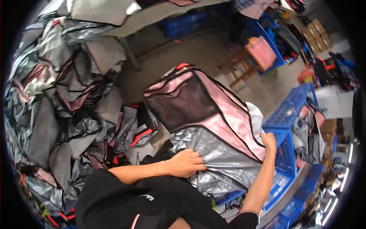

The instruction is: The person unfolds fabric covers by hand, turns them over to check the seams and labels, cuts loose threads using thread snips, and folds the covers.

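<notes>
A partly sewn fabric bag piece (232, 110) lies spread before me, with pink panels, black binding, a dark mesh pocket (183, 103) and a silver lining (225, 152). My right hand (268, 142) is closed on its right edge, beside a white flap (254, 116). Nearer my body, my left hand (186, 163) has its fingers curled into the silver lining. Just left of the bag piece is a black fabric part with red trim and white lettering (143, 128).
Heaped grey, silver and pink sewn pieces (72, 103) fill the left side. Blue plastic crates (284, 152) stand at my right. Farther back are a wooden stool (238, 66) bearing pink pieces, a table (152, 17), stacked cartons (316, 34) and another person (238, 23).
</notes>
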`<state>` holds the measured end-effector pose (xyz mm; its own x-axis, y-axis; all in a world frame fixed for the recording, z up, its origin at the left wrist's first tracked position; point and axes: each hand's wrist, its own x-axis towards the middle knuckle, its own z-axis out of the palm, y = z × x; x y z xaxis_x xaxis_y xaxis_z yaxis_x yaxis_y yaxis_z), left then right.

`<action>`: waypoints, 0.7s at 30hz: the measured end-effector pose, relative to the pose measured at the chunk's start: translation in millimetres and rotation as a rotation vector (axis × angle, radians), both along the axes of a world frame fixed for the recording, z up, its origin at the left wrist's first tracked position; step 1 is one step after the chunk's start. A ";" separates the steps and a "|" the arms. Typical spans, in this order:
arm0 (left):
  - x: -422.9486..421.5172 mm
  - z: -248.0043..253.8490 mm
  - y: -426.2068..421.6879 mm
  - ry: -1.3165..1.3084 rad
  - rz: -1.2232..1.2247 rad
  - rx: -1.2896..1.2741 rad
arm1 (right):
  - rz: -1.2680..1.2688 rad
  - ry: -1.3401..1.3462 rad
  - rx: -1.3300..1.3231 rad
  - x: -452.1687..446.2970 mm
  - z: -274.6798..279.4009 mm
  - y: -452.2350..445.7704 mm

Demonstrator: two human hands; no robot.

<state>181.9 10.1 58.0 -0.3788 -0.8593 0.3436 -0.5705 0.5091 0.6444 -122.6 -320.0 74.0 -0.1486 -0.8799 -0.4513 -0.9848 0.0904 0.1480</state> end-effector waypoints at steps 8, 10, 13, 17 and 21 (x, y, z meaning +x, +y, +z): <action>5.1 -0.5 -5.0 -0.007 -0.029 -0.007 | -0.035 -0.045 -0.082 11.5 35.8 39.5; 6.0 -1.0 -6.6 -0.011 -0.043 -0.012 | -0.025 -0.087 -0.123 6.5 38.4 49.3; 7.3 -2.0 -7.9 -0.014 -0.074 -0.010 | 0.035 -0.250 -0.319 -1.0 51.7 73.9; 5.3 -19.5 -28.4 -0.038 -0.065 -0.070 | 0.037 -0.497 -0.553 -11.2 90.3 104.5; -1.1 -48.9 -73.4 -0.128 0.083 -0.132 | -0.003 -0.707 -0.733 28.0 164.4 152.3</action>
